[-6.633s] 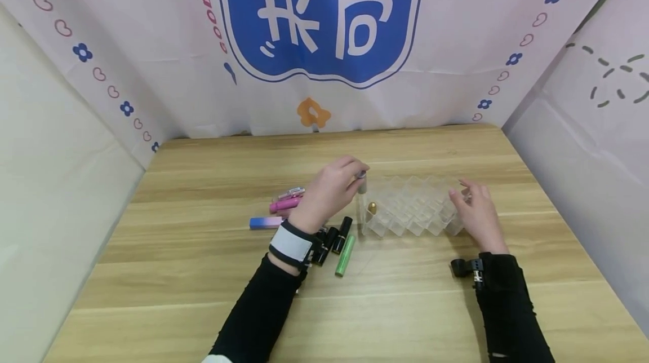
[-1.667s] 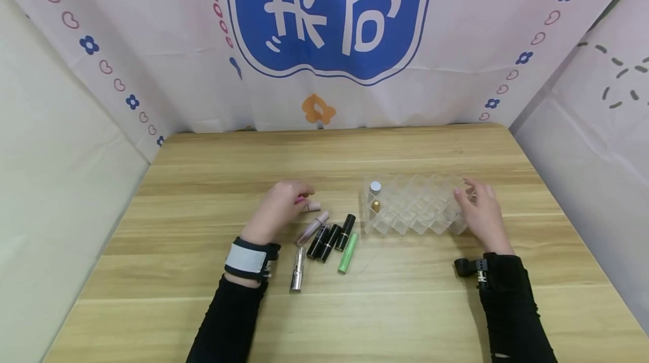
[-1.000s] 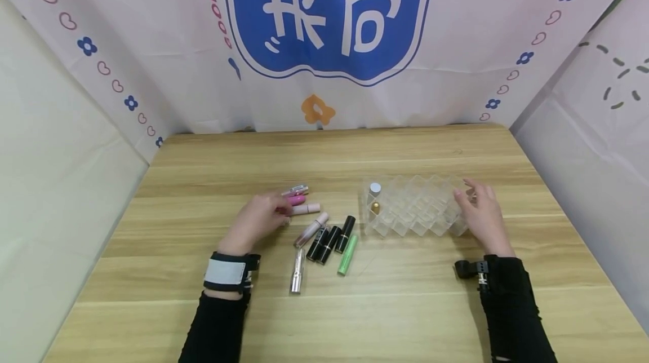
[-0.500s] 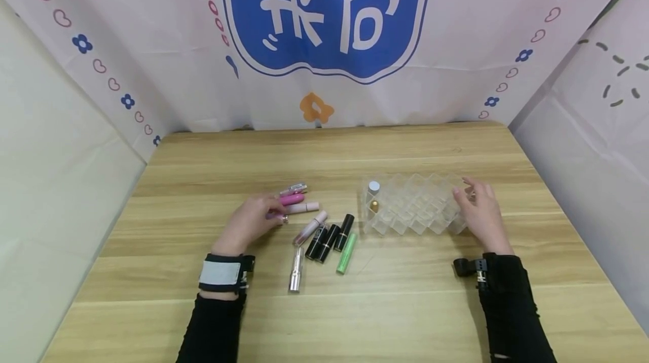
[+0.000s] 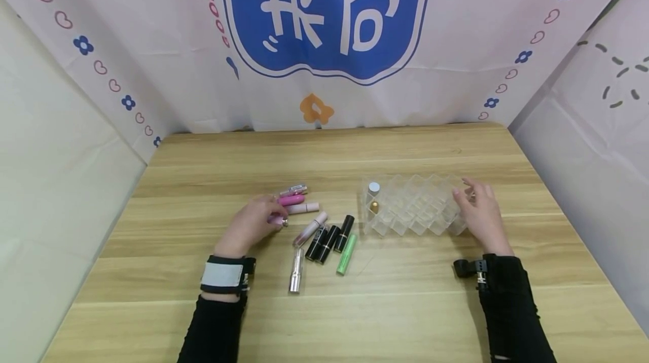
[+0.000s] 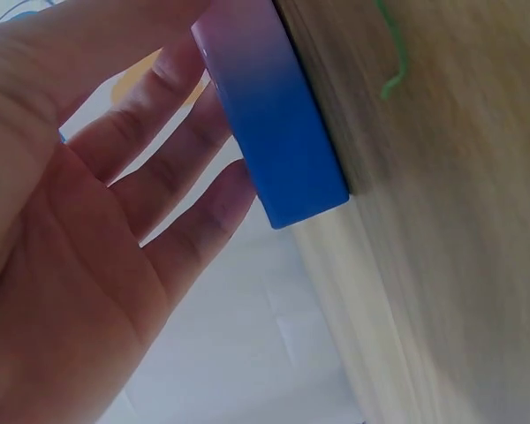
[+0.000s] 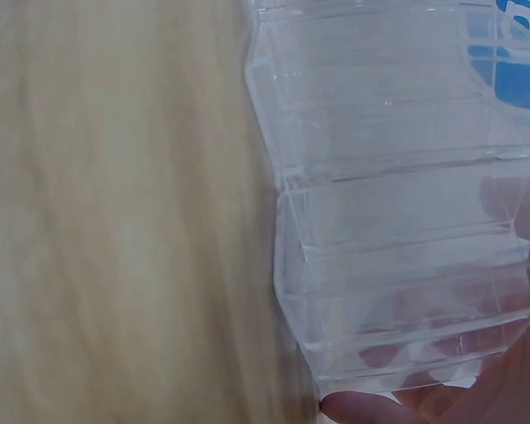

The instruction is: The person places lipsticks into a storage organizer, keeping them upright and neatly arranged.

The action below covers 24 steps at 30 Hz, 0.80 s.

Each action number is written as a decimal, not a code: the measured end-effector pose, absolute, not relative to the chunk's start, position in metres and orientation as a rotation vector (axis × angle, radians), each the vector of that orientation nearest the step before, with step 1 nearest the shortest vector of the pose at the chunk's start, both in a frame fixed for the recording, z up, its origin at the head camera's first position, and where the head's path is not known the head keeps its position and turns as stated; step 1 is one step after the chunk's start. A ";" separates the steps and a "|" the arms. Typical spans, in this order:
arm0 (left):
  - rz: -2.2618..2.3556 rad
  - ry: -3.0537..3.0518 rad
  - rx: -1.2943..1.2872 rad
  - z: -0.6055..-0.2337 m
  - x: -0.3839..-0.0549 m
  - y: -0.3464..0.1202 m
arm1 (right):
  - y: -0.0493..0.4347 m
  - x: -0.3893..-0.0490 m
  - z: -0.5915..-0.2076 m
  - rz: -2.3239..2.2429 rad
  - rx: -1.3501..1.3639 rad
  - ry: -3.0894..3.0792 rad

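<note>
My left hand (image 5: 248, 223) pinches a lipstick tube (image 6: 287, 141) at the left of the pile, low at the tabletop. The tube fades from pink to blue; its silver end (image 5: 285, 222) shows past the fingertips, and in the head view the hand hides most of it. With thumb and fingers, my right hand (image 5: 480, 216) grips the right end of a clear plastic lipstick holder (image 7: 406, 212) made of diamond-shaped cells. A white-capped tube (image 5: 374, 187) and a gold-capped tube (image 5: 374, 206) stand in the leftmost cells.
Pink tubes (image 5: 291, 200) lie just beyond the left fingers. Several black lipsticks (image 5: 329, 243), a lilac-capped lip gloss (image 5: 310, 229), a silver tube (image 5: 296, 273) and a green tube (image 5: 347, 254) lie between the hands on the wooden table (image 5: 395, 312). Printed cloth (image 5: 446, 41) hangs behind.
My left hand set the white-capped tube into the holder, went back left to the pile and closed on the pink-to-blue tube. The right hand stays at the holder's right end.
</note>
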<state>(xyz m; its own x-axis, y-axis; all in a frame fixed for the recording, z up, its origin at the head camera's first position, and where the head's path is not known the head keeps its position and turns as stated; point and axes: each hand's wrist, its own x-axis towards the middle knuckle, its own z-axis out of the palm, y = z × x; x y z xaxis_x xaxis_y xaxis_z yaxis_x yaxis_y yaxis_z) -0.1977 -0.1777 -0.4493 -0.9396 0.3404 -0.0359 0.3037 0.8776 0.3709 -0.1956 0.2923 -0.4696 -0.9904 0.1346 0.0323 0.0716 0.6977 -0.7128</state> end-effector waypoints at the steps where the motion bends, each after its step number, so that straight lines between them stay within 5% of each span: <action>1: 0.549 2.946 0.503 -0.449 -0.198 -0.177 | 0.292 -0.196 -0.470 1.176 -0.170 -2.819; 24: 0.589 2.967 0.512 -0.445 -0.192 -0.178 | 0.294 -0.195 -0.469 1.191 -0.161 -2.827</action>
